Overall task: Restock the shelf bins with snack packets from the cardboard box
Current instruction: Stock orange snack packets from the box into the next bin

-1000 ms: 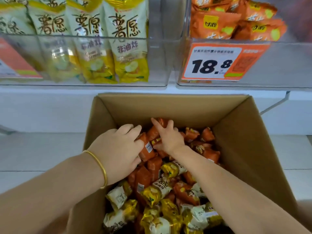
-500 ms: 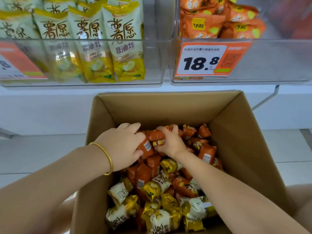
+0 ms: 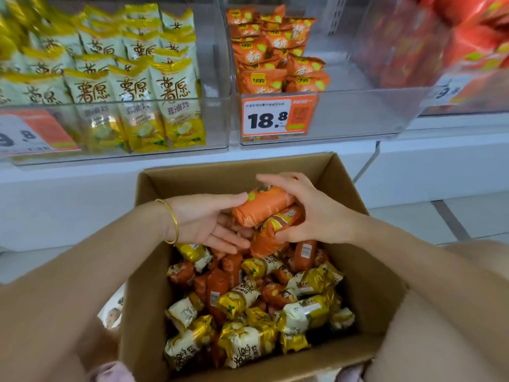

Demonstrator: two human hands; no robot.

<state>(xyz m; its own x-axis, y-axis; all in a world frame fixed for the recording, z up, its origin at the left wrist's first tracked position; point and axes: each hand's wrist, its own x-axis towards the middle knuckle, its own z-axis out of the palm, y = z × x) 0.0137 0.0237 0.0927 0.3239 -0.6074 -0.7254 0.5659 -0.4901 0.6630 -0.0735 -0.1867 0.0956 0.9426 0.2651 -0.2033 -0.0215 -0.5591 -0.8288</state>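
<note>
An open cardboard box (image 3: 148,271) in front of me holds several orange and yellow-white snack packets (image 3: 248,307). Above its far end, two orange packets (image 3: 261,206) sit between my hands. My right hand (image 3: 311,213) grips them from the right with curled fingers. My left hand (image 3: 209,224), palm up with straight fingers and a gold bangle on the wrist, supports them from the left. On the shelf, the middle clear bin (image 3: 344,117) has orange packets at its left and an 18.8 price tag (image 3: 278,117).
The left clear bin (image 3: 214,78) is packed with upright yellow-white packets. A bin at the right (image 3: 468,86) holds red-orange packets. The white shelf ledge (image 3: 192,158) runs just behind the box. Pale floor tiles lie beside the box.
Both hands have risen out of the packet pile with two orange packets between them. My left hand has turned palm up. The view has tilted up, showing more of the bins.
</note>
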